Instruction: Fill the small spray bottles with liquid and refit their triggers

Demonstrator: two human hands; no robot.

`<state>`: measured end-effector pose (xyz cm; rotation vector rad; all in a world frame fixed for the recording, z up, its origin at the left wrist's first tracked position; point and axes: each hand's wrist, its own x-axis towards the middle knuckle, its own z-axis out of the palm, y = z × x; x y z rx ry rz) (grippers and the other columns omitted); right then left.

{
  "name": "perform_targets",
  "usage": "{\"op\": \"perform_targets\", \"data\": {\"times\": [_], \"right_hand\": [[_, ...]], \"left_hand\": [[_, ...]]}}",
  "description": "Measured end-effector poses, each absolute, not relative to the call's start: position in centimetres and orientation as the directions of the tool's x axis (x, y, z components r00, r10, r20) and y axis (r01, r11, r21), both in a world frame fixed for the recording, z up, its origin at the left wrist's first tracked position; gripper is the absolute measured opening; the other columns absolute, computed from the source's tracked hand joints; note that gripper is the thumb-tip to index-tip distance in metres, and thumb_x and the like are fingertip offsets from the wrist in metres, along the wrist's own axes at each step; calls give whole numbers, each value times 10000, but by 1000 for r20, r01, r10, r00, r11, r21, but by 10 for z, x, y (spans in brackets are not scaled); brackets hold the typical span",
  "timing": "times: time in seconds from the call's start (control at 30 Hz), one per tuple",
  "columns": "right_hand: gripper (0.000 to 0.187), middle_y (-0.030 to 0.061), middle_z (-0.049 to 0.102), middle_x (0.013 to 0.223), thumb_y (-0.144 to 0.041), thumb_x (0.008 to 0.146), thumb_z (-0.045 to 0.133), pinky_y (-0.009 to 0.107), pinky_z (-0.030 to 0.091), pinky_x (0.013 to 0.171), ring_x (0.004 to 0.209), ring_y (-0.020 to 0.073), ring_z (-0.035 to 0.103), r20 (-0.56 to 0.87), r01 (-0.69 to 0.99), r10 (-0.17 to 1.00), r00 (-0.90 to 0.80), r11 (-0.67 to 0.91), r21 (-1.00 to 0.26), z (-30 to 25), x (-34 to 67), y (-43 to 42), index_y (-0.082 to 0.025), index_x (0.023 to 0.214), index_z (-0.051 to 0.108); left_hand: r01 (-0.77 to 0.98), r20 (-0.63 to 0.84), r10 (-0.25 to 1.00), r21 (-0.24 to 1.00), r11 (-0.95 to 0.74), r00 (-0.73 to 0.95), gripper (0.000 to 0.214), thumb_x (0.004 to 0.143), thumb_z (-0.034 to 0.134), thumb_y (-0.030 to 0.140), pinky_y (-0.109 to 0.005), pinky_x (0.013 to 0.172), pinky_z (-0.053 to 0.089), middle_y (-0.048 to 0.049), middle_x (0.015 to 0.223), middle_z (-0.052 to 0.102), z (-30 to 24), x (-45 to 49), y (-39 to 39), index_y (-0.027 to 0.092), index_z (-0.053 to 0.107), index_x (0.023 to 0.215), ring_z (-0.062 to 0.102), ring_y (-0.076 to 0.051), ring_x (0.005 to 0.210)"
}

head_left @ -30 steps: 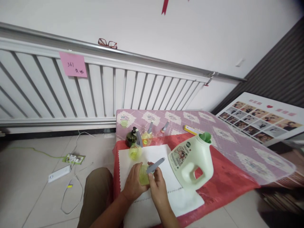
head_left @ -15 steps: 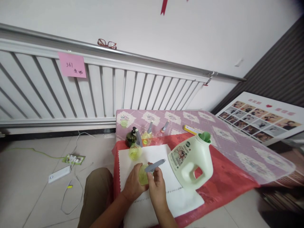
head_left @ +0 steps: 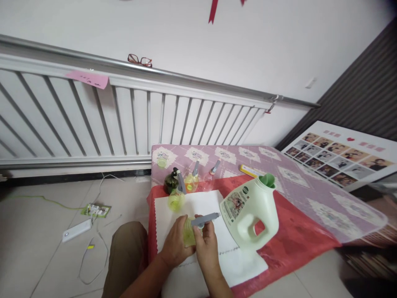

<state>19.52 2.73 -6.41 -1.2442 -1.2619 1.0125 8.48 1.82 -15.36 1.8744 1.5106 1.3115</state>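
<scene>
My left hand (head_left: 176,242) is wrapped round a small translucent yellow-green bottle (head_left: 188,234), held over a white cloth (head_left: 203,201). The fingers of my right hand (head_left: 206,242) grip the grey pump head (head_left: 205,219) at the bottle's top; its long nozzle points right. Just beyond stands another yellow pump bottle (head_left: 176,201) with a grey head. Behind it are a dark green pump bottle (head_left: 170,182), a yellowish one (head_left: 191,181) and a clear pinkish one (head_left: 209,180). A large pale green jug (head_left: 248,211) with a green spout stands to the right of my hands.
The table has a purple patterned cover (head_left: 297,182) and a red cloth (head_left: 288,223). A yellow-and-white box (head_left: 249,170) lies behind the jug, and a small yellow-green cup (head_left: 161,162) sits at the far left corner. Beyond is a white radiator (head_left: 173,118); cables and a white power bank (head_left: 77,230) lie on the floor.
Both hands and the held bottle have shifted slightly right, and its nozzle lies a little flatter. The pink note on the radiator has lifted upward. The other bottles and the jug stay put.
</scene>
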Motion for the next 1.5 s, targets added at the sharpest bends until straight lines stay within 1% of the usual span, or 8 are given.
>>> {"op": "perform_targets", "data": {"times": [0.17, 0.33, 0.47, 0.67, 0.83, 1.03, 1.27, 1.5], "right_hand": [[302, 99, 677, 1094, -360, 760, 672, 392, 535, 879, 1042, 257, 645, 113, 84, 983, 145, 102, -991, -62, 197, 31, -231, 1008, 558], [374, 128, 625, 1232, -392, 793, 631, 427, 509, 934, 1128, 272, 606, 104, 77, 989, 110, 96, -992, -63, 197, 25, -226, 1118, 547], [328, 120, 650, 1203, -395, 814, 615, 463, 457, 997, 1120, 282, 610, 104, 99, 994, 40, 100, -990, -62, 201, 27, -223, 1090, 579], [337, 107, 703, 1138, -444, 830, 613, 430, 480, 972, 1075, 270, 643, 92, 100, 995, -49, 96, -990, -46, 220, 40, -224, 1085, 627], [312, 91, 718, 1094, -420, 811, 642, 399, 503, 931, 1019, 255, 661, 91, 122, 990, -104, 103, -987, -39, 229, 43, -224, 1054, 653], [239, 71, 700, 980, -355, 761, 684, 375, 530, 824, 918, 250, 660, 105, 177, 994, -14, 106, -978, -47, 215, 35, -228, 947, 607], [256, 58, 699, 936, -339, 740, 699, 372, 558, 760, 845, 243, 670, 93, 187, 996, -5, 92, -978, -47, 210, 30, -227, 955, 615], [318, 75, 686, 944, -369, 746, 685, 392, 567, 756, 879, 264, 674, 119, 224, 992, 48, 106, -969, -51, 221, 24, -215, 1012, 602]], "left_hand": [[538, 411, 906, 745, -395, 97, 800, 752, 615, 248, -533, 1119, 362, -225, 1451, 404, -153, 83, 14, 89, 244, 1443, 383, -341, 1372], [535, 367, 930, 787, -305, -10, 788, 728, 659, 273, -527, 1098, 383, -210, 1368, 454, -143, 85, 16, 92, 313, 1413, 423, -336, 1320], [524, 345, 938, 808, -271, -46, 800, 668, 713, 276, -525, 1066, 418, -202, 1280, 498, -138, 85, 18, 82, 374, 1365, 478, -341, 1247], [464, 314, 943, 823, -328, 109, 909, 641, 651, 153, -518, 1161, 314, -200, 1505, 358, -141, 79, 14, 113, 241, 1452, 343, -329, 1404], [450, 238, 964, 852, -268, 122, 877, 642, 671, 169, -526, 1141, 343, -177, 1473, 429, -140, 79, 14, 160, 291, 1432, 415, -327, 1365], [438, 249, 966, 862, -256, 76, 904, 563, 763, 190, -528, 1086, 394, -163, 1334, 506, -135, 82, 16, 164, 350, 1367, 492, -332, 1261], [419, 247, 964, 868, -266, 100, 886, 581, 750, 186, -514, 1115, 364, -168, 1416, 449, -133, 82, 16, 174, 340, 1367, 442, -326, 1322], [415, 198, 978, 887, -205, 60, 880, 518, 815, 222, -527, 1064, 403, -155, 1293, 548, -135, 84, 14, 170, 408, 1297, 532, -341, 1208]]}}
